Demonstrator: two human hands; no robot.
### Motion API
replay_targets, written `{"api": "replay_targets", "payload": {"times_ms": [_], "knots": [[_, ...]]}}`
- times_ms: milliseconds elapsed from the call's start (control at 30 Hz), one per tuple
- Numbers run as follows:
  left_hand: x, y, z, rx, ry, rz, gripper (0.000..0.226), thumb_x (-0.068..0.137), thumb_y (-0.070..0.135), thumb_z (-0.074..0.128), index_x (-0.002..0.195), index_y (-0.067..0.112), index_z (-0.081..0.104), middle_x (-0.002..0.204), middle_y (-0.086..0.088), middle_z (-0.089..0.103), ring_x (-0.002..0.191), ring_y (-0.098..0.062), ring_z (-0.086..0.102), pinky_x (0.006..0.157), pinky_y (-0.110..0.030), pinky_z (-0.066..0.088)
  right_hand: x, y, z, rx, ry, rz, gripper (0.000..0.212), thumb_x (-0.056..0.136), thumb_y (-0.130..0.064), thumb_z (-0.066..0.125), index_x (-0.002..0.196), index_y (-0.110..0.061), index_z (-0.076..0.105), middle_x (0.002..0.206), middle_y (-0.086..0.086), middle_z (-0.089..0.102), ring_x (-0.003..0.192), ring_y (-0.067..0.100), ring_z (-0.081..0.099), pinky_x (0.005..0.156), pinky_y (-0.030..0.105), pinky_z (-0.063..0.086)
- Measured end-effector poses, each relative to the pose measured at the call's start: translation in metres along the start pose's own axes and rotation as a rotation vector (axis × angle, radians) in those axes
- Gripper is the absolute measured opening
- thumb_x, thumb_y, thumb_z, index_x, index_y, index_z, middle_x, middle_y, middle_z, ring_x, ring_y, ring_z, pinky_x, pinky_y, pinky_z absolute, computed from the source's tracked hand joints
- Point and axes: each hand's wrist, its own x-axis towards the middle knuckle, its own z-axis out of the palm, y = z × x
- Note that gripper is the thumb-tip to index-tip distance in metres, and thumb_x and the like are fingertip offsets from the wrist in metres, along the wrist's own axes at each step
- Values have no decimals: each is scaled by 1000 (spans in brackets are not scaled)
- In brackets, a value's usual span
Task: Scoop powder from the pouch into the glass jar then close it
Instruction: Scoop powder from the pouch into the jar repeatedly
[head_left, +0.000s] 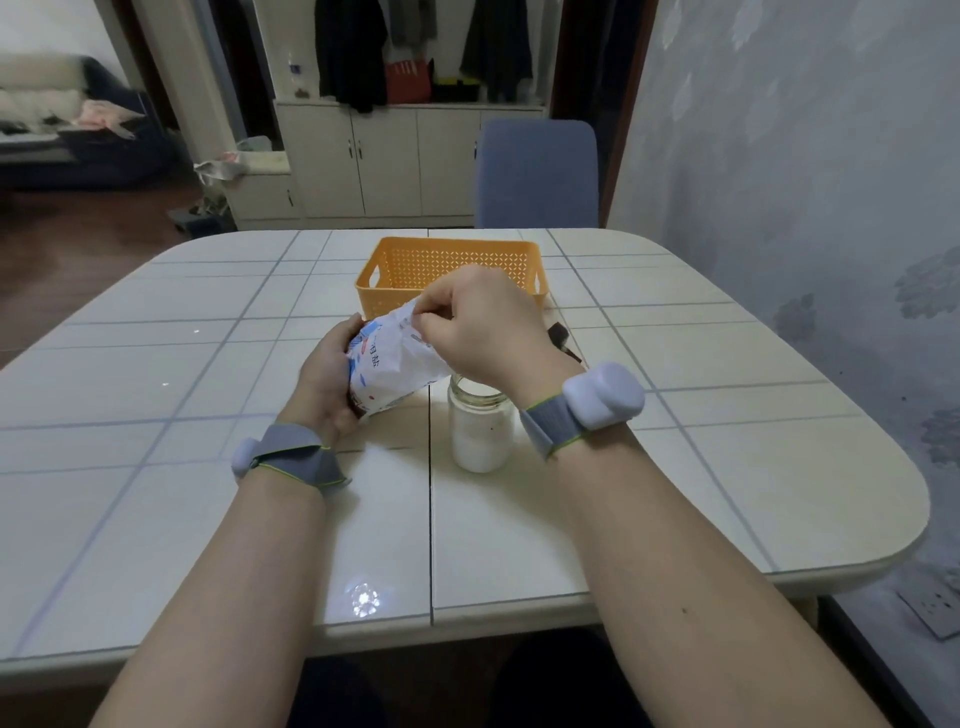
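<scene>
Both hands are on the pouch (389, 364), which is held tilted above the counter (727, 467). The left hand (330, 374) is curled round the pouch's lower end, gripping it from the side. The right hand (483, 322) pinches the crumpled upper edge between thumb and fingertips, its knuckles turned up. The pouch is white with blue and red printing and slopes up from the left hand to the right one.

Directly beneath the right wrist, and just to the right of the left hand, the glass jar (480, 431) stands upright on the counter, holding white powder. Its mouth is partly hidden by the wrist and by the pouch's lower corner. Just beyond the right hand sits an orange perforated basket (415, 265). Past the right wrist a small dark object (563, 338) pokes out, possibly a lid or a scoop, though too much of it is covered to tell. Each wrist carries a grey strap with a white device, on the left (291, 457) and on the right (597, 400). A blue chair (537, 176) stands at the far side of the counter.
</scene>
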Motion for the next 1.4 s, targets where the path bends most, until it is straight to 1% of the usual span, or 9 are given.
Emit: {"api": "replay_targets", "payload": {"times_ms": [100,200,333,433,567,800,1000,1200,1400], "knots": [[3,0,-3,12,11,7,45,106,42,39,129,13,64,102,-8,74,80,-23,74,64,-30,61,7,-4,6,12,-79,75,23,82,-24,56,80,-33,77,90,-11,73,88,24,66,73,41,59],[6,-1,-4,18,4,1,42,106,41,40,122,13,67,100,-6,74,77,-22,74,62,-29,60,10,-7,6,120,-134,175,28,75,-20,56,59,-37,70,88,-13,73,91,25,66,80,46,59],[6,-3,-2,29,-3,-4,39,105,39,41,114,14,69,94,-5,76,75,-21,74,62,-28,61,11,-7,1,330,-134,286,23,69,-8,62,55,-22,74,73,-4,72,86,32,67,83,55,58],[7,-1,-4,34,30,-8,39,104,41,44,121,15,68,102,-6,74,77,-23,73,61,-30,60,8,-5,-5,502,-90,381,12,73,-4,68,64,-5,76,58,2,71,65,28,65,69,44,57],[8,-2,-5,41,26,-3,37,104,41,42,115,18,70,95,-4,76,70,-23,73,54,-29,58,-3,-3,-19,765,-4,519,11,86,5,61,80,9,69,58,12,68,40,21,45,39,22,34],[7,0,-6,19,32,4,45,102,43,45,133,19,66,115,-5,71,83,-26,71,65,-33,59,-27,9,-23,1197,134,641,11,90,7,59,81,8,65,57,13,65,45,20,65,46,25,58],[5,0,-5,34,27,12,37,104,40,43,119,19,69,93,-3,74,68,-22,72,52,-28,57,-45,17,-20,1295,210,687,11,89,7,58,81,8,64,59,14,65,45,19,66,47,25,58],[5,-1,-7,29,49,6,47,102,43,47,137,17,64,121,-7,68,88,-25,69,68,-32,58,-53,25,-27,1337,257,695,13,89,8,59,79,8,65,59,15,67,46,20,66,49,27,59],[5,-4,-3,44,29,9,40,104,41,43,128,20,68,105,-4,74,78,-22,74,63,-31,60,-65,35,-44,1353,316,696,11,89,6,60,79,8,64,57,13,67,46,19,66,48,25,58]]}}
